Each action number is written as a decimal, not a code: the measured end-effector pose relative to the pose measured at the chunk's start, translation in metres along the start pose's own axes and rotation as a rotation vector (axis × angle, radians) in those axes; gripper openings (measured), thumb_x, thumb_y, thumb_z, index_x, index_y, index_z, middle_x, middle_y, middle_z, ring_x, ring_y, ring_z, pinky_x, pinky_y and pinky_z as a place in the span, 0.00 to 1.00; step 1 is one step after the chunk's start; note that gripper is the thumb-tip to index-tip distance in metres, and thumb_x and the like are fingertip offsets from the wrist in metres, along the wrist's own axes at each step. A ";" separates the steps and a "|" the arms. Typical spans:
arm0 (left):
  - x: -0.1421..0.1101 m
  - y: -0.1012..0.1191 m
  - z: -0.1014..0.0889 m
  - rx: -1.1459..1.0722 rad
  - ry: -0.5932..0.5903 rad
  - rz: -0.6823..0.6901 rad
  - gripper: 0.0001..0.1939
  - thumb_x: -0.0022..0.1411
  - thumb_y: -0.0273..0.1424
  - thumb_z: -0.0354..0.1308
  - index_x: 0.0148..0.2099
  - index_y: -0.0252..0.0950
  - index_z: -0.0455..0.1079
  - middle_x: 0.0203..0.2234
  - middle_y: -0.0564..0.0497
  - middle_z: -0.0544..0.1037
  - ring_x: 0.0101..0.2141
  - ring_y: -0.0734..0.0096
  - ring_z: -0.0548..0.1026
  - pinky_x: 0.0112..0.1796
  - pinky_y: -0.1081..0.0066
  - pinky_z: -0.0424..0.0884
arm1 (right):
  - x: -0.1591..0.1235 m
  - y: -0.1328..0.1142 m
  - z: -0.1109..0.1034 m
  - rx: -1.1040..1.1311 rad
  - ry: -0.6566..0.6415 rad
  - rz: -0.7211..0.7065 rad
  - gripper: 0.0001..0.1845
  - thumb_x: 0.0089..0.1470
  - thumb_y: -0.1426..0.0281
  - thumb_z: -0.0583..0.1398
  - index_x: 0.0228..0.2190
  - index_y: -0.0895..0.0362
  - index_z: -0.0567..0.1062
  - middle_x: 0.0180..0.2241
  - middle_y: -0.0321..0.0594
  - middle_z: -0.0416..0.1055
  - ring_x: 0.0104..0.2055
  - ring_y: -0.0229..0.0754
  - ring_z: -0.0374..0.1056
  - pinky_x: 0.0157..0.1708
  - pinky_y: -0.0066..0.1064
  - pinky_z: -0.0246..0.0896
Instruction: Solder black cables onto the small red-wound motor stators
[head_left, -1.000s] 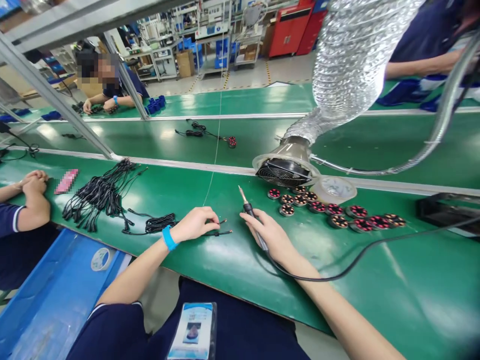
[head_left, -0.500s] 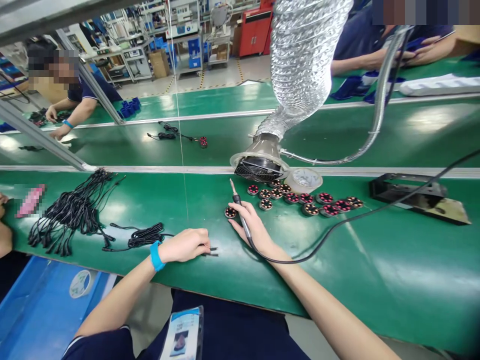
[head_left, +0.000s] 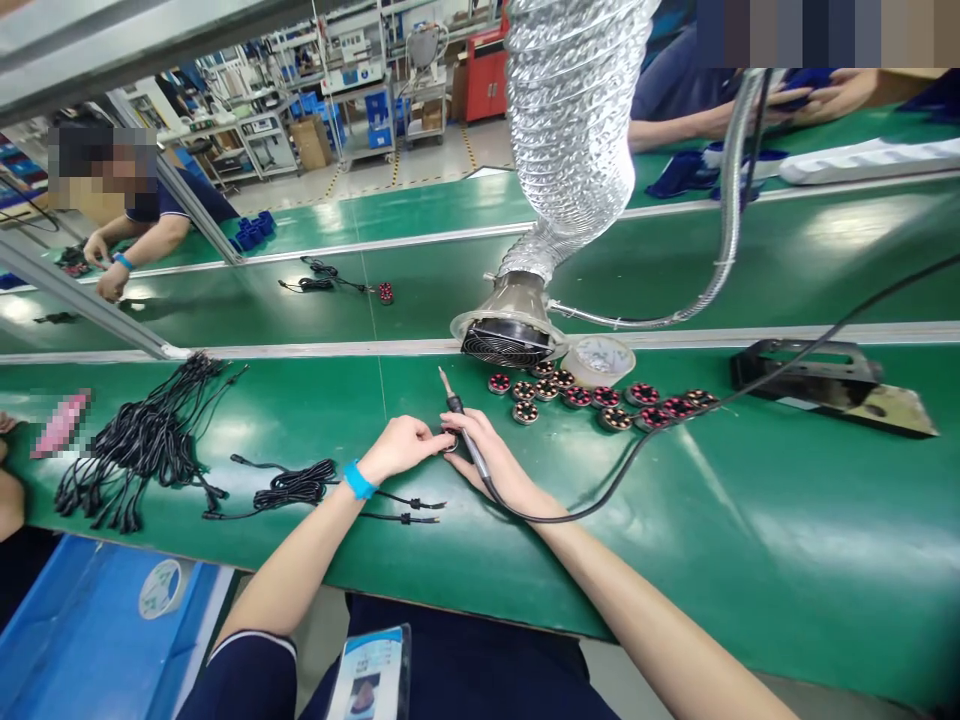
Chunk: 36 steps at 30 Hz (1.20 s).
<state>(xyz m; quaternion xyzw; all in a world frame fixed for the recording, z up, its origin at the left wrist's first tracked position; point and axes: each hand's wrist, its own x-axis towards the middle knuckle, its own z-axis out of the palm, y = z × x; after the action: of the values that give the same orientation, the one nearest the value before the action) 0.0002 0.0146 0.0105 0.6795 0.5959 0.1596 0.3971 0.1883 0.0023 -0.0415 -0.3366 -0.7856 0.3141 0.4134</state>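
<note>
My right hand is closed around a soldering iron, its tip pointing up and away. Its thumb and fingers are also beside a small round motor stator, mostly covered by fingers. My left hand, with a blue wristband, reaches over to that stator with its fingertips closed on it. Just below the left wrist lie two cable ends with bare tips, running from a coiled black cable on the green bench. Several more stators, red or copper-coloured, stand in a group to the right.
A fume extraction hose hangs over the bench, with a roll of clear tape behind the stators. Left lies a heap of black cables; right, a black metal holder. The iron's cord crosses the bench. Co-workers sit opposite.
My left hand has let go of the cable ends and moved up and right to the stator. The right hand, still with the soldering iron, has shifted slightly left.
</note>
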 end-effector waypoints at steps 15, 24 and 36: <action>0.007 -0.013 0.008 -0.203 -0.040 0.080 0.18 0.59 0.43 0.56 0.30 0.32 0.71 0.24 0.52 0.73 0.27 0.72 0.67 0.31 0.73 0.62 | 0.001 0.006 -0.001 0.030 0.051 0.011 0.28 0.57 0.74 0.61 0.57 0.49 0.62 0.50 0.43 0.60 0.47 0.42 0.70 0.51 0.40 0.68; -0.002 0.000 0.011 -0.290 0.188 0.006 0.22 0.57 0.49 0.58 0.27 0.34 0.66 0.18 0.58 0.63 0.22 0.78 0.57 0.25 0.74 0.53 | 0.003 -0.002 0.003 -0.088 0.106 0.047 0.26 0.56 0.72 0.61 0.55 0.49 0.64 0.48 0.44 0.61 0.41 0.43 0.70 0.44 0.40 0.71; 0.004 -0.011 0.012 -0.342 0.007 0.023 0.20 0.56 0.46 0.60 0.29 0.32 0.70 0.22 0.53 0.72 0.24 0.76 0.65 0.28 0.74 0.59 | 0.003 0.007 0.003 0.047 0.127 0.039 0.27 0.55 0.74 0.62 0.55 0.49 0.63 0.48 0.43 0.60 0.45 0.42 0.71 0.49 0.39 0.70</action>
<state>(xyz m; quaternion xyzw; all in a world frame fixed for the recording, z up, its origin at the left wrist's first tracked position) 0.0021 0.0141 -0.0059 0.6081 0.5538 0.2657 0.5029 0.1863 0.0079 -0.0474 -0.3613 -0.7436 0.3182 0.4640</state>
